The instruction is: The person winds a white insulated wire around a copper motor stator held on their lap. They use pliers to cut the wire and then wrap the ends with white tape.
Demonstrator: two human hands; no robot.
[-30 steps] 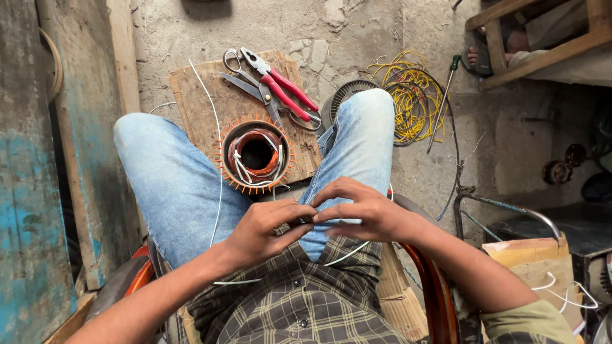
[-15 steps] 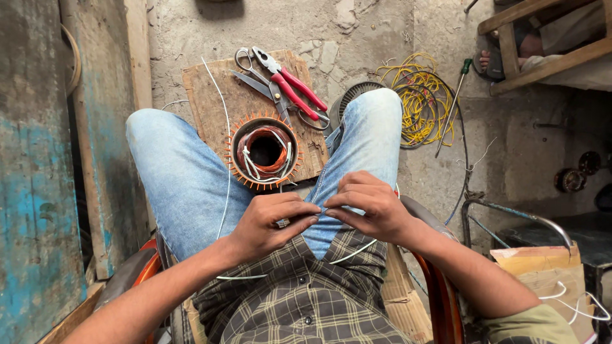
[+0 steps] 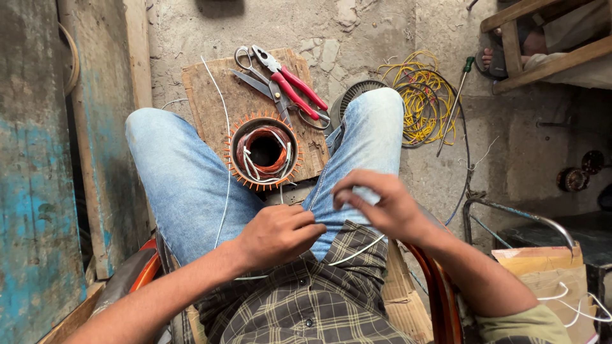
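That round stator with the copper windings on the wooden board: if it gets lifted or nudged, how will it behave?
The stator is probably heavy for its size, given its metal ring and copper coils. It lies flat on the wooden board, so rolling seems unlikely. Its loose white leads look floppy and may snag.

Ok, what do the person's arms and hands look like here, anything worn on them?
Both hands are bare: no gloves, rings or watch visible on the left hand or the right hand. The forearms are uncovered. An olive-green short sleeve shows at the right upper arm; the left sleeve is out of view.
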